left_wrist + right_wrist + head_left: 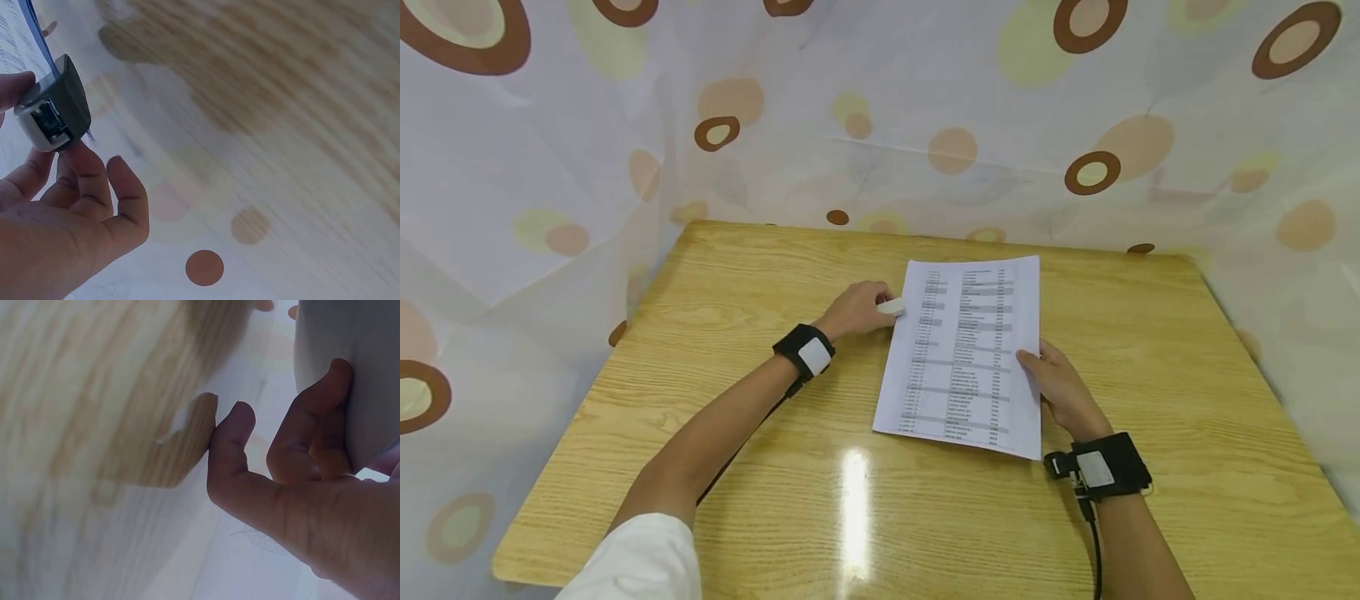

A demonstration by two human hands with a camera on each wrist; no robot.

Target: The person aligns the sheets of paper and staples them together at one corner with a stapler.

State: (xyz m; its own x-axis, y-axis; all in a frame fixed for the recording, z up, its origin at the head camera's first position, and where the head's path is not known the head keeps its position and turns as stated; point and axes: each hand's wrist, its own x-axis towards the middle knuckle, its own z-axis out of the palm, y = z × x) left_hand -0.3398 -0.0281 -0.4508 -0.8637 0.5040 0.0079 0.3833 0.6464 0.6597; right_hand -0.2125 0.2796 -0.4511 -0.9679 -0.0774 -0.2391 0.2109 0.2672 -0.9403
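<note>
Printed paper sheets (951, 358), marked with text rows and grey bands, are held up over the table, front face toward the head camera. My left hand (859, 310) pinches a small stapler (892, 307) at the upper left edge of the sheets. In the left wrist view, the stapler (57, 109) shows a grey body with its end facing the camera, and the paper edge sits in its mouth. My right hand (1063, 385) grips the right edge, thumb on the front and fingers behind. From the right wrist, the curled fingers (322, 419) show against the back of the paper (375, 375).
A light wooden table (760, 517) lies under both hands, with a bright light reflection near the front. Behind it hangs a pale curtain (880, 100) with brown rings and coloured dots. Both wrists wear black bands (1112, 467) with cables running back along the arms.
</note>
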